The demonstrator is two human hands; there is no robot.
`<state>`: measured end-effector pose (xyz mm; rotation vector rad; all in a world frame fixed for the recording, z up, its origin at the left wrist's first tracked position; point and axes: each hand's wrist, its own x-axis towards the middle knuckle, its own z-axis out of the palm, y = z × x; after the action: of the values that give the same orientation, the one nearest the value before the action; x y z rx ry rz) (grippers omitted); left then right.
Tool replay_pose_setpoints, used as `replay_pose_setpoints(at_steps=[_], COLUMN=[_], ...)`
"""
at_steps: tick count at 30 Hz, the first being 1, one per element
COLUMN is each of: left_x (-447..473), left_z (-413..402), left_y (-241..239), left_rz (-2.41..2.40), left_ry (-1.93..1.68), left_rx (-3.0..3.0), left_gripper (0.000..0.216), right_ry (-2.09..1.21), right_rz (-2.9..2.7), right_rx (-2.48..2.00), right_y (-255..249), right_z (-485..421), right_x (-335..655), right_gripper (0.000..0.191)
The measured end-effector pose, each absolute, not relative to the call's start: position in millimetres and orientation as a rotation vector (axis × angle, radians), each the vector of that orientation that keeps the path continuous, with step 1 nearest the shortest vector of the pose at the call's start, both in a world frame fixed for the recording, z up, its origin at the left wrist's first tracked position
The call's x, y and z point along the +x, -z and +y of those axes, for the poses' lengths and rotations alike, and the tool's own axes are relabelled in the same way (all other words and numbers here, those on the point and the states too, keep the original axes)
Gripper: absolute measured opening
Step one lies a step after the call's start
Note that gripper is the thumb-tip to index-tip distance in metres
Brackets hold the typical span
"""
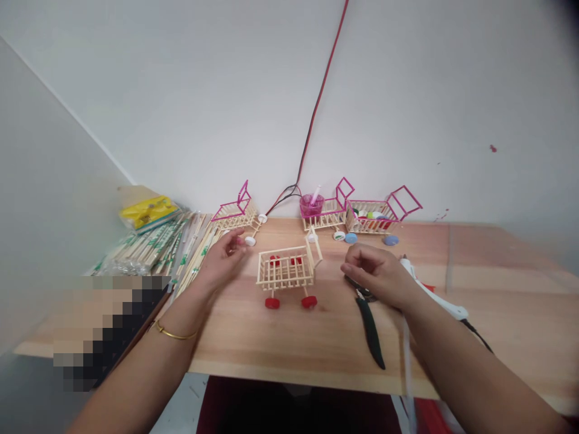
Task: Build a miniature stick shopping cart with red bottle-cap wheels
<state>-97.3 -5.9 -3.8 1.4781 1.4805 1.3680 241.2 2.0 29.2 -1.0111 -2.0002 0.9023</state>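
A small cart of wooden sticks (286, 267) with red bottle-cap wheels stands mid-table between my hands. My left hand (225, 258) rests left of it, fingers curled near a white cap (250, 241) by the chopstick pile; whether it grips anything I cannot make out. My right hand (379, 272) lies right of the cart, fingers curled loosely, resting over black-handled pliers (370, 325). A white glue gun (434, 295) lies just beyond that hand.
Three stick carts with pink frames (235, 212) (326, 212) (380, 218) stand along the wall, one holding a pink cup (312, 205). Wrapped chopsticks (158, 247) are piled at the left, with a yellow packet (147, 211). Red and black wires (312, 129) run up the wall. The table's front edge (289, 374) is near.
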Motion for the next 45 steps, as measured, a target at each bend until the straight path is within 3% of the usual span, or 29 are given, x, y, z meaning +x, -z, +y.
replay_pose_setpoints(at_steps=[3,9,12,19,25,33,45], left_x=[-98.1,-102.3,-100.2,-88.5,-83.2,-74.0,-74.2], left_z=[-6.6,-10.9,-15.1,-20.9,-23.1,-27.2,-27.1], left_y=[3.2,7.4,10.8,15.2,14.7,-0.1,2.2], left_rz=[1.301,0.895,0.911,0.933,0.96,1.08,1.142], left_ry=[-1.351,-1.047,-0.855,-0.802,-0.813,-0.732,-0.773], left_rx=[1.412,1.517,1.586,1.527,1.589,1.631,1.726], left_gripper=[0.058,0.121,0.133,0.14,0.138,0.136,0.12], right_ry=[-0.832,-0.826,-0.81,-0.865,-0.939,-0.923,-0.948], right_rz=[-2.16,-2.451,-2.523,-2.519,-2.499,-2.578,-2.493], right_rx=[-0.981,-0.946,-0.982,-1.149,-1.21,-1.035,-1.132], right_y=[-31.0,-25.9,-26.1,-26.4,-20.7,-21.0,-12.3], right_z=[-0.6,-3.9,-6.7,-11.4,-14.4,-20.6,-20.4], right_x=[237.2,231.4,228.3,221.1,216.8,210.6,208.3], right_gripper=[0.03,0.017,0.017,0.01,0.017,0.021,0.018])
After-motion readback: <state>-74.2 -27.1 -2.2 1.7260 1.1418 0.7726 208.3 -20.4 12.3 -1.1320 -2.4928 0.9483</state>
